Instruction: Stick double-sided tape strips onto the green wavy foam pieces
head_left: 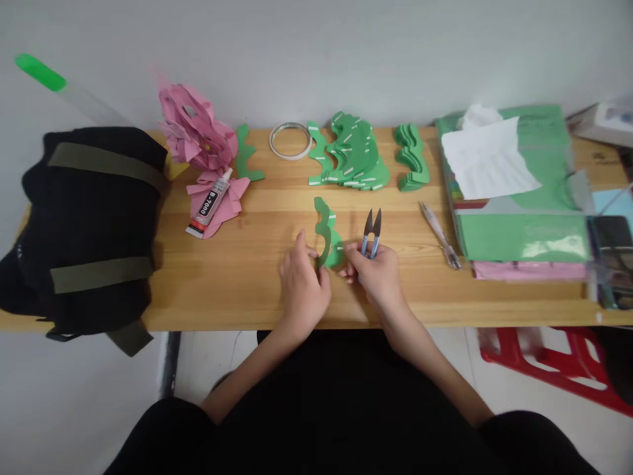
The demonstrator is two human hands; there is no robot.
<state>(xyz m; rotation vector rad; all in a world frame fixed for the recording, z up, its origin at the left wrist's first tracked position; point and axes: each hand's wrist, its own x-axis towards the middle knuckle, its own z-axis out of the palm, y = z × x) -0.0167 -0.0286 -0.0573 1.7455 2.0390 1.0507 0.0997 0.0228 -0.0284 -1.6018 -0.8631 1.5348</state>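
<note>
A curved green paper piece [335, 249] with short white strips stands just above the wooden table, between my two hands. My left hand [305, 284] has its fingers closed on the lower left edge of this piece. Small blue-handled scissors [372, 234] are in my right hand [373, 267], blades apart and pointing away from me. The fingertips of that hand are close to the paper's right side; whether they touch it is unclear. Behind lie a fanned pile of green pieces [359, 152] with white strips, a smaller green stack [411, 158] and a single green piece [246, 155].
A black bag [93, 231] covers the wooden table's [198, 290] left end. Pink paper flowers [198, 132], a glue tube [208, 204] and a tape roll [290, 140] lie rightward of it. A pen [439, 234], green folder [524, 231] and phone [613, 232] occupy the right.
</note>
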